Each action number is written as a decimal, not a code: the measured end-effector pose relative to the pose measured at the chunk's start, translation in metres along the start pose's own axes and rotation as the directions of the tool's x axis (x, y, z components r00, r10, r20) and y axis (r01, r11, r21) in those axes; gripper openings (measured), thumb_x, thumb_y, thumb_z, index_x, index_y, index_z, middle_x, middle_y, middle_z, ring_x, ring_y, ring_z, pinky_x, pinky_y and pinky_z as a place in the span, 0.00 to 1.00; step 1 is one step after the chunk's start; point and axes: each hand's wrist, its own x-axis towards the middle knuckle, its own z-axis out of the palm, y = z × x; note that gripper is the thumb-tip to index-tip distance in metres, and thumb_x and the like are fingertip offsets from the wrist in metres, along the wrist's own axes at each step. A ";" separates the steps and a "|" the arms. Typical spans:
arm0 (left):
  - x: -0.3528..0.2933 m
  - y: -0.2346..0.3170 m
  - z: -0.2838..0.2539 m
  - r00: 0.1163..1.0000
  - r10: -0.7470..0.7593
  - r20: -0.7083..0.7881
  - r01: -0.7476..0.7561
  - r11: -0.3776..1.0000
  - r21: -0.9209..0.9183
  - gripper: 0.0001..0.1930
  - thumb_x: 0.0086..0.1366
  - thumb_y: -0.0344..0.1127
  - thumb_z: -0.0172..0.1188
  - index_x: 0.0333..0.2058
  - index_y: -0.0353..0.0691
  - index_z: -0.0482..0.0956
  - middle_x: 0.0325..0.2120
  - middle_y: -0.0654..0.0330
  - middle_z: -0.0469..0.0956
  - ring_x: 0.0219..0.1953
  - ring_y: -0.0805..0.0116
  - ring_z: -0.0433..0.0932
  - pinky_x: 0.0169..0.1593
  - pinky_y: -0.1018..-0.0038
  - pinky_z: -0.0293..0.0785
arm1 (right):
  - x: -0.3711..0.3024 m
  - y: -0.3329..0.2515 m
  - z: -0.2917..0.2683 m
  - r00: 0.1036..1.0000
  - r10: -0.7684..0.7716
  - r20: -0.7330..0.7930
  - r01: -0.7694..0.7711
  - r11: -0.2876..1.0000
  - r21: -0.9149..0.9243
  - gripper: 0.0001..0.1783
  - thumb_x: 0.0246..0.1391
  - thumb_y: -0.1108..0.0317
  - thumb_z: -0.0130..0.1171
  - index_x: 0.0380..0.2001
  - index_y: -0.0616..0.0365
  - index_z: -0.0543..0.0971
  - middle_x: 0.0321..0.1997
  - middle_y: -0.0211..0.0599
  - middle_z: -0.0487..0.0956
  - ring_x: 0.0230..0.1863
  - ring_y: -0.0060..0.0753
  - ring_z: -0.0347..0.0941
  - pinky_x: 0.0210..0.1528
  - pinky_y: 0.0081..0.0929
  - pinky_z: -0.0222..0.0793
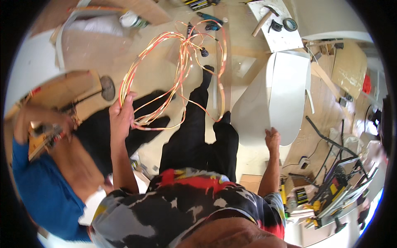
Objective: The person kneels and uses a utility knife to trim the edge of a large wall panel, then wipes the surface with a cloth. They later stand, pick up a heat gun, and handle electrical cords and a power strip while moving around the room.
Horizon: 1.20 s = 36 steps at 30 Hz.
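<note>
My left hand is closed around one side of a looped extension cord with orange and yellow strands. The loops hang out in front of me, gathered near their far end, and a black plug dangles there. Over on the right, my right hand grips the near edge of a pale grey sheet. This sheet is thin and bent, with its far end close to a white board. On that board lie a hammer, a roll of dark tape and a small black item.
A co-worker in a blue top sits close on my left, arms blurred. Ahead on the floor lies a teal power drill. A black metal frame, a tool pile and a wooden panel crowd the right.
</note>
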 end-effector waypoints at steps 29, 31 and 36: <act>-0.374 -0.286 -0.068 0.844 -0.259 -0.469 0.286 0.958 -0.014 0.18 0.65 0.47 0.55 0.34 0.35 0.80 0.30 0.41 0.80 0.37 0.41 0.80 0.41 0.53 0.74 | -0.129 -0.550 -0.200 0.449 -0.864 -0.229 0.886 0.464 -0.014 0.24 0.55 0.59 0.61 0.45 0.71 0.79 0.40 0.53 0.84 0.42 0.45 0.81 0.47 0.37 0.73; -0.378 -0.274 -0.050 0.818 -0.308 -0.486 0.326 0.944 -0.050 0.18 0.64 0.48 0.55 0.34 0.36 0.81 0.31 0.41 0.80 0.37 0.40 0.80 0.42 0.52 0.74 | -0.141 -0.576 -0.190 0.467 -0.882 -0.070 0.876 0.472 -0.101 0.24 0.54 0.61 0.62 0.46 0.71 0.79 0.43 0.55 0.83 0.46 0.48 0.80 0.50 0.37 0.72; -0.420 -0.235 0.036 0.576 -0.532 -0.621 0.370 0.847 -0.382 0.18 0.64 0.47 0.57 0.34 0.34 0.82 0.26 0.41 0.79 0.31 0.43 0.79 0.37 0.56 0.73 | -0.051 -0.607 -0.150 0.260 -0.964 0.064 0.964 0.255 -0.074 0.16 0.52 0.66 0.64 0.40 0.68 0.82 0.40 0.57 0.83 0.44 0.50 0.81 0.48 0.38 0.73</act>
